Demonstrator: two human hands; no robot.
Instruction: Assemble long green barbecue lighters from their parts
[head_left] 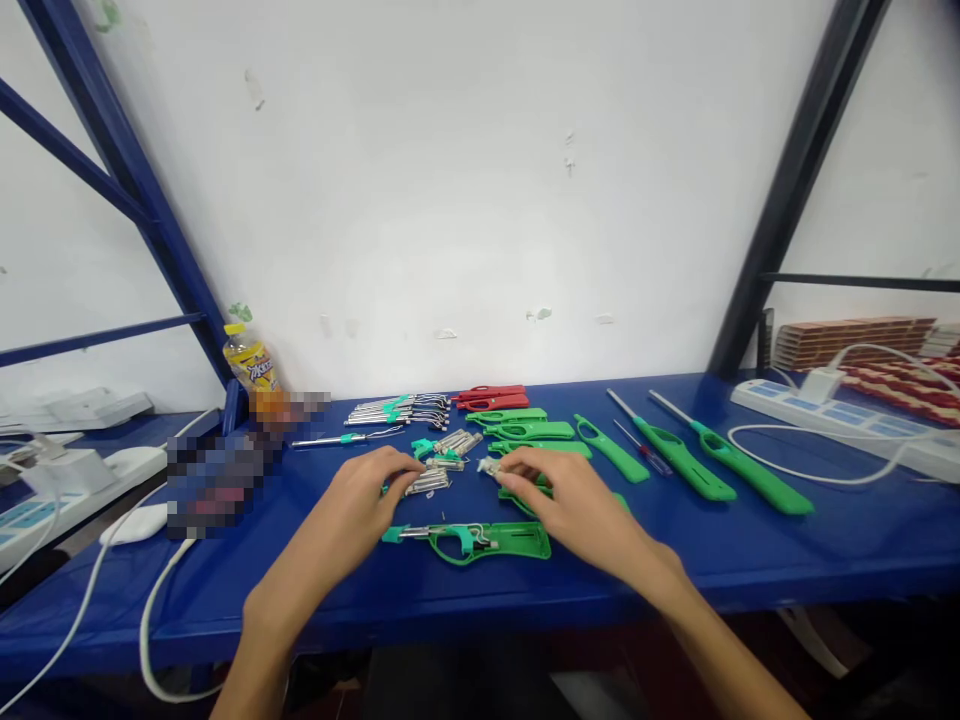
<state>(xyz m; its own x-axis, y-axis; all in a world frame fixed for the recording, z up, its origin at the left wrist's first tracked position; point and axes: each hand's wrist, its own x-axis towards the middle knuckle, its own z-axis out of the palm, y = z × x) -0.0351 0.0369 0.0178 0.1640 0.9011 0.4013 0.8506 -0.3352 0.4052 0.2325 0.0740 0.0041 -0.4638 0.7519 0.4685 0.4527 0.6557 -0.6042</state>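
My right hand [555, 487] pinches a small whitish-clear lighter part [489, 466] between thumb and fingertips, above the table's middle. My left hand [373, 490] has its thumb and forefinger together at the edge of a pile of small clear-and-metal lighter parts [450, 444]; what they hold, if anything, is hidden. Nearer me lies an opened green lighter shell [525, 541], with a metal tube and a teal trigger [468, 540] set in it. More green shell halves [532, 430] lie beyond and partly under my right hand.
Metal lighter tubes with wires [397, 408] and red shells [491, 398] lie at the back. On the right are a screwdriver [651, 455], green long-nosed lighters [682, 463] and a power strip [847, 420] with a white cable. A drink bottle [255, 370] stands back left.
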